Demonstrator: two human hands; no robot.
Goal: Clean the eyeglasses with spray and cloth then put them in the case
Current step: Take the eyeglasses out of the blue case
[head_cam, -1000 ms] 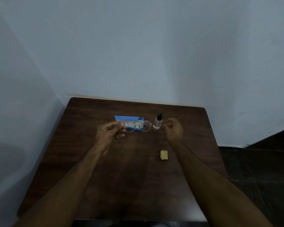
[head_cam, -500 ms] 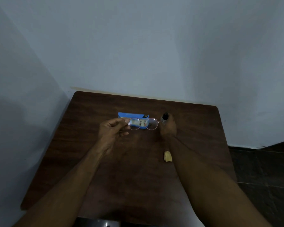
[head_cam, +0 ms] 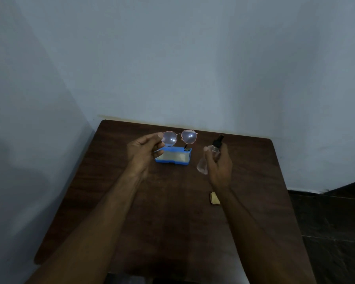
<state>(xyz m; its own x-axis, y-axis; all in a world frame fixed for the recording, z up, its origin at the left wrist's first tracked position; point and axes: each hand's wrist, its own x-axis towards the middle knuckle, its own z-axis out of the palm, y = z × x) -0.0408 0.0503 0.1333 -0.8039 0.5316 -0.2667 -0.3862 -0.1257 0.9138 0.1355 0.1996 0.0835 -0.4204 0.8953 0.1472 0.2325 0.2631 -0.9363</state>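
My left hand [head_cam: 145, 153] pinches the left rim of thin-framed round eyeglasses [head_cam: 179, 137] and holds them up above the table, lenses facing me. Below them lies the blue glasses case [head_cam: 173, 157], open, with a pale lining showing. My right hand [head_cam: 219, 165] grips a small clear spray bottle [head_cam: 212, 151] with a black nozzle, lifted and tilted, just right of the glasses. A small folded yellowish cloth [head_cam: 214, 199] lies on the table near my right forearm, partly hidden by it.
The dark wooden table [head_cam: 172, 222] stands in a corner, with pale walls behind it and to the left. A dark tiled floor [head_cam: 336, 222] shows to the right of the table's edge.
My right hand closed on the spray bottle and lifted it off the table. My left hand raised the glasses higher, above the case.
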